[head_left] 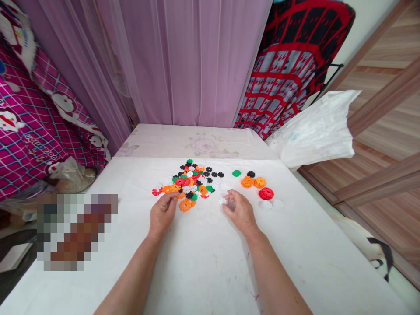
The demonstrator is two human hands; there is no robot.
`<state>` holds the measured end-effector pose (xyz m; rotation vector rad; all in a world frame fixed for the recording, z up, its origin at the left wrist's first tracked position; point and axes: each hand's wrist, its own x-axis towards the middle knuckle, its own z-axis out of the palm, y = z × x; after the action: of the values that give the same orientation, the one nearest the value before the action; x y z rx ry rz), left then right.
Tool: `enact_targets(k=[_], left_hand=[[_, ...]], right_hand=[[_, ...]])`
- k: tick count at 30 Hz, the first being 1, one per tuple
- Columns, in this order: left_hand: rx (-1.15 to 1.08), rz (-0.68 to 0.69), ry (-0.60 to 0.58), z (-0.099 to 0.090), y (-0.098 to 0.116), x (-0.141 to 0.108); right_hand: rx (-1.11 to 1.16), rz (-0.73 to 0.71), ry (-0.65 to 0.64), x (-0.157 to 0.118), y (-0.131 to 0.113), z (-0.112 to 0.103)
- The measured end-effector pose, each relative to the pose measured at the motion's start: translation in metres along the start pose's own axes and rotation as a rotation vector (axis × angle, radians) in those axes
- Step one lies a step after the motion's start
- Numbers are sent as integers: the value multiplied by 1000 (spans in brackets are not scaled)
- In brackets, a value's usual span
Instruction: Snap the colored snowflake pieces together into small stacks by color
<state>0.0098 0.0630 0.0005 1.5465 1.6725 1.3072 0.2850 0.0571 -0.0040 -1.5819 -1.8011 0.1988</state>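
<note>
On a white sheet-covered surface (203,267), left hand (162,214) half-curled, fingertips at the edge of a heap of multicoloured plastic snowflake discs (187,183); right hand (240,213) loosely cupped, just beside one white disc (223,201). Hands apart, palms down, forearms angled inward. Teal logo (293,136) on a white plastic bag (315,131) unreadable.

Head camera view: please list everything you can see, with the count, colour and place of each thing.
disc heap: many, orange, red, black, green, white; middle of table
single discs: seven, mixed colours; right of heap
loose disc: one, white; between heap and right hand
table cover: one, white; under discs
curtain: one, purple; behind table
pink cloth: one, pink; left
red and grey cloth: one, red and grey; back right
bag: one, white; right table corner
left hand: one; at heap edge
right hand: one; beside loose disc
</note>
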Motion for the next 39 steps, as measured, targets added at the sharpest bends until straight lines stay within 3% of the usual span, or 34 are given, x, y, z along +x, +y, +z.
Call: enact_targets(k=[31,39], left_hand=[[13,8,6,-1,1,0],[-2,17,8,0,0,0]], right_hand=[[-28,-4,-44,-2,2,-2],[58,68,33,5,5,0]])
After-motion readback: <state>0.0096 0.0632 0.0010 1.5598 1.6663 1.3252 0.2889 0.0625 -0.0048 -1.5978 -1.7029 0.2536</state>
